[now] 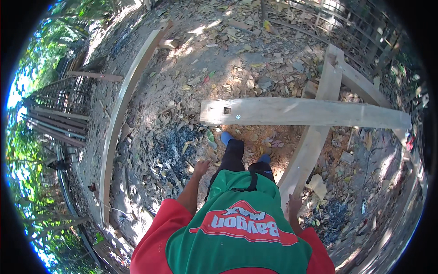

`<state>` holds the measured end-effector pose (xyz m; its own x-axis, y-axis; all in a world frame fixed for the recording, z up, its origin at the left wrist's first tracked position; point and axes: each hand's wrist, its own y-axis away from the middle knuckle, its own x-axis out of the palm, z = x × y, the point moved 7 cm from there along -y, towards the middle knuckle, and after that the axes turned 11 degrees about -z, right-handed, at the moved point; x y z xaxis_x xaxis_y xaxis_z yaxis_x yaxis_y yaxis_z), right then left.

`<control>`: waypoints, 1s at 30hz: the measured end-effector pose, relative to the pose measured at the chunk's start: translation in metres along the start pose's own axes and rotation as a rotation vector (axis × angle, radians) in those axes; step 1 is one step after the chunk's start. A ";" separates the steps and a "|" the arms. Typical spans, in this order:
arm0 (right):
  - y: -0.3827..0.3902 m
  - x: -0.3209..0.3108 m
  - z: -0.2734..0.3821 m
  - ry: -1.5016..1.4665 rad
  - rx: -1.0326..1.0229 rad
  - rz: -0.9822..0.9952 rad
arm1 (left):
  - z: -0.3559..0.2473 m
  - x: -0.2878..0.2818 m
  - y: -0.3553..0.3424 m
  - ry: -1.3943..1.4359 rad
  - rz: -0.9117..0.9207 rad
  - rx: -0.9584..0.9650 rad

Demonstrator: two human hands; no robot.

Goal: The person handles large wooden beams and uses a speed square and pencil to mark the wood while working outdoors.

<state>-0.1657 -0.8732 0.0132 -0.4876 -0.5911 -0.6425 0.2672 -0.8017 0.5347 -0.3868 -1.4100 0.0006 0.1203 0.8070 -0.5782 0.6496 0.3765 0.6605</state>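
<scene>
My left hand [201, 166] hangs beside my dark trousers with fingers apart, holding nothing. My right hand [293, 202] hangs at my other side over the lower part of a diagonal wooden beam [306, 146], fingers loosely apart; whether it touches the wood I cannot tell. Just beyond my blue-shod feet [226, 137] a pale squared beam [269, 109] lies crosswise over the diagonal one, with a square hole near its left end. Another timber [360, 80] angles from the diagonal beam's top toward the right.
A long beam [122, 114] runs along my left on dirt and dry leaves [232, 64]. Beyond it are stacked poles [57, 114] and foliage. A lattice fence [346, 23] stands at back right. Dark ash-like patches [171, 148] mark the ground.
</scene>
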 end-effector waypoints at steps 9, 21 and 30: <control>-0.026 0.031 -0.070 0.057 -0.063 0.093 | -0.104 0.009 0.011 -0.199 0.006 0.287; -0.021 0.041 -0.023 -0.171 0.156 0.120 | -0.093 0.000 0.031 -0.206 0.018 0.211; -0.075 0.075 -0.051 -0.018 -0.468 0.076 | -0.093 -0.010 0.004 -0.446 -0.038 0.534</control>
<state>-0.1799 -0.8625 -0.1034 -0.4650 -0.6514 -0.5995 0.6466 -0.7124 0.2727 -0.4554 -1.3747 0.0535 0.3129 0.4906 -0.8133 0.9259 0.0334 0.3763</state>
